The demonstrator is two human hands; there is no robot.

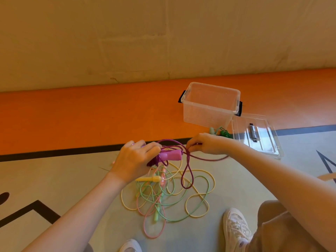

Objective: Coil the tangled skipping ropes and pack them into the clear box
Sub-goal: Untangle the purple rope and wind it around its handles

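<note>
Left hand point(134, 159) grips the pink handles point(171, 155) with wound turns of purple rope point(187, 171); right hand point(203, 144) pinches the strand just right of them, a slack loop hanging over the pastel tangle point(169, 193) on the floor. Judgement: lay each turn evenly beside the last, keeping the strand taut and the loop clear of the tangle. The box point(211, 104), far right, looks empty, lid point(258, 135) lying beside it.
</note>
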